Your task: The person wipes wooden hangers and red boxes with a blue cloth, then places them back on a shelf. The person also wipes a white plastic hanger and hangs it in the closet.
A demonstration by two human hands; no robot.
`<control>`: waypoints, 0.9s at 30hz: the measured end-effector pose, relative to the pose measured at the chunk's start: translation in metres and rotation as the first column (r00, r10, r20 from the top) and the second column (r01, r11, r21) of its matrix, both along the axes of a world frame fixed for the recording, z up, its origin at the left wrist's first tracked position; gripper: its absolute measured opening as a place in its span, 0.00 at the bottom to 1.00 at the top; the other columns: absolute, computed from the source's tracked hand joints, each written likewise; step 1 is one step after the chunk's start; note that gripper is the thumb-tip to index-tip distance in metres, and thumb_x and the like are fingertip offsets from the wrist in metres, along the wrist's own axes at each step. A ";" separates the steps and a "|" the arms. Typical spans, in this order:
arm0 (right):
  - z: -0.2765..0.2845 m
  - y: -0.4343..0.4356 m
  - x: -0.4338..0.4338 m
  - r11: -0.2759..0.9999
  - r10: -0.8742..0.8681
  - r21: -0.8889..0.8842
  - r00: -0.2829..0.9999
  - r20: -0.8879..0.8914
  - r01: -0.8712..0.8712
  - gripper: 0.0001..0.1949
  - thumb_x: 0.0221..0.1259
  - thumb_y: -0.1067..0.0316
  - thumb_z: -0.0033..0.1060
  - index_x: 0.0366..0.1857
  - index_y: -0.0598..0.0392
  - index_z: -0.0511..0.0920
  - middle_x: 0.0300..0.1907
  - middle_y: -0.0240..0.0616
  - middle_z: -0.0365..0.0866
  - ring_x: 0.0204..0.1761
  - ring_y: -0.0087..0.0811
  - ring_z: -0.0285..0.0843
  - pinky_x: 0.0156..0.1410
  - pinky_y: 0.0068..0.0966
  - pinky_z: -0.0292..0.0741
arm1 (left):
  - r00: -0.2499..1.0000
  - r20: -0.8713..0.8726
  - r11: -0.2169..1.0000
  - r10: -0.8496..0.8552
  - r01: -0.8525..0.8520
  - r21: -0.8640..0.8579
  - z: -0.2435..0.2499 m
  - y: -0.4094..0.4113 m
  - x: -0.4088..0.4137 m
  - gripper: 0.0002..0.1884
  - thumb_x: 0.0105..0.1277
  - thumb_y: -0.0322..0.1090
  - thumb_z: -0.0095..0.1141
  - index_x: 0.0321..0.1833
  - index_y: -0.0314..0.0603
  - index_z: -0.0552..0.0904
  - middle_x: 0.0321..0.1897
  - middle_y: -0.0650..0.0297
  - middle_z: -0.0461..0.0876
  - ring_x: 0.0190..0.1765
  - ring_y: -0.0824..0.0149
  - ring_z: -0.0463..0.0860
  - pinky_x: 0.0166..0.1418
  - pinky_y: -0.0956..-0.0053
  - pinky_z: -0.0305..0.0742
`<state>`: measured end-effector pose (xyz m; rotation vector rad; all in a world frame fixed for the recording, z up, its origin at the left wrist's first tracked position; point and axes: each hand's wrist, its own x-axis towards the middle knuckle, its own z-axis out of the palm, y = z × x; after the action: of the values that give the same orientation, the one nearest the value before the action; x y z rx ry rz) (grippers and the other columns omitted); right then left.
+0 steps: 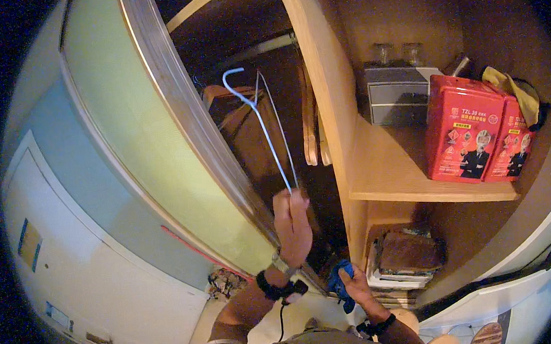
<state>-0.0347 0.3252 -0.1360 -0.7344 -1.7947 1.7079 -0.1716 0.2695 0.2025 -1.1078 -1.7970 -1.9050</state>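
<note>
In front of an open wardrobe, my left hand point(294, 227) grips a pale blue wire hanger point(269, 137) by its lower end. The hanger tilts upward, its hook uppermost, inside the hanging compartment. Lower down, my right hand point(360, 286) is closed on a bunched blue cloth point(339, 283). Behind the wire hanger, a wooden hanger point(217, 92) and a brown garment point(250, 131) appear in the dark. More wooden hangers point(308, 119) hang beside the wooden divider point(330, 108). The fingers of my left hand are slightly blurred.
A sliding door panel point(172, 168) borders the opening at left. On the right shelf point(387, 166) stand two red boxes point(463, 134), a grey drawer unit point(395, 95) and two glasses point(412, 52). Folded items point(408, 254) are stacked below. A white door point(93, 265) is at far left.
</note>
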 end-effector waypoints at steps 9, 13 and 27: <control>0.146 -0.028 -0.008 0.993 -0.071 -0.106 0.976 -0.207 0.050 0.16 0.80 0.49 0.64 0.51 0.52 0.83 0.39 0.35 0.88 0.40 0.31 0.86 0.45 0.33 0.82 | 0.978 0.154 0.985 -0.139 0.153 -0.079 -0.073 -0.108 0.017 0.08 0.82 0.30 0.51 0.52 0.32 0.80 0.49 0.59 0.76 0.45 0.69 0.79 0.50 0.75 0.77; 0.269 -0.059 -0.023 0.844 -0.093 -0.481 0.818 -0.568 -0.237 0.21 0.85 0.48 0.56 0.65 0.53 0.78 0.50 0.38 0.90 0.41 0.30 0.89 0.46 0.31 0.88 | 0.944 0.267 0.971 -0.191 0.222 -0.089 -0.093 -0.160 0.012 0.07 0.81 0.31 0.53 0.49 0.32 0.80 0.50 0.58 0.77 0.46 0.66 0.79 0.52 0.72 0.77; 0.213 -0.243 -0.116 0.777 -0.223 -0.617 0.863 -0.453 -0.123 0.18 0.88 0.50 0.51 0.62 0.53 0.79 0.50 0.35 0.88 0.44 0.27 0.85 0.52 0.28 0.85 | 0.901 0.120 0.775 -0.417 0.422 -0.471 -0.195 -0.349 -0.015 0.08 0.76 0.30 0.62 0.40 0.31 0.80 0.45 0.48 0.82 0.45 0.48 0.81 0.51 0.58 0.77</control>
<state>-0.1503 0.0826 0.0770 -0.4979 -0.8155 2.2316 -0.1869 -0.0794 0.0075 -1.8111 -2.2619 -1.6945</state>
